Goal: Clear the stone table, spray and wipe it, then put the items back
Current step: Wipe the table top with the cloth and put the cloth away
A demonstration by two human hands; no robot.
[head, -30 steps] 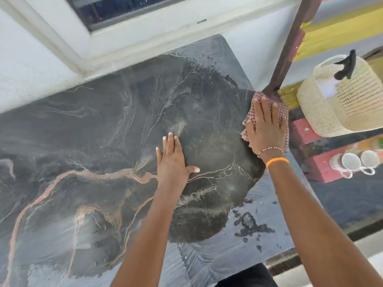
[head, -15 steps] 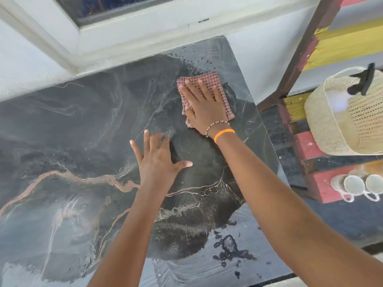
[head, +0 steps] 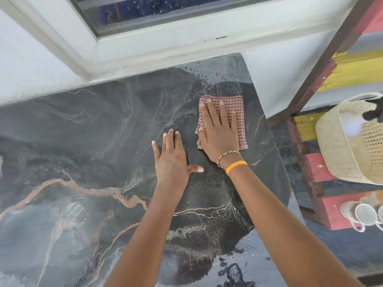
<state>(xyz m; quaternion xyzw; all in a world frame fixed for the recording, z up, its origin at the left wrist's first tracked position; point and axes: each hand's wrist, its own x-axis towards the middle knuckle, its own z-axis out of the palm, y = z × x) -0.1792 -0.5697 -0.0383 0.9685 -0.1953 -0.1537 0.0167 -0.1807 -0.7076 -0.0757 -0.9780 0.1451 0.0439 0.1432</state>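
The dark stone table [head: 83, 141] with pale and copper veins fills most of the view, and its surface is wet and streaked. My right hand [head: 217, 129] lies flat with straight fingers on a folded red-checked cloth [head: 238, 108] near the table's far right corner. My left hand [head: 172, 160] rests flat on the bare stone just left of the cloth, fingers spread. A woven basket [head: 348, 146] holding a spray bottle with a black trigger [head: 373, 112] stands on the painted shelf to the right. White mugs [head: 364, 214] sit on the shelf nearer me.
A white wall and window sill [head: 165, 44] border the table's far side. The red and yellow wooden shelf frame [head: 323, 65] stands close to the table's right edge. Soapy foam and droplets [head: 234, 272] lie on the near right part of the stone.
My right hand slid the cloth from the table's right edge to the far middle, then back right toward the far corner. My left hand stayed flat on the stone.
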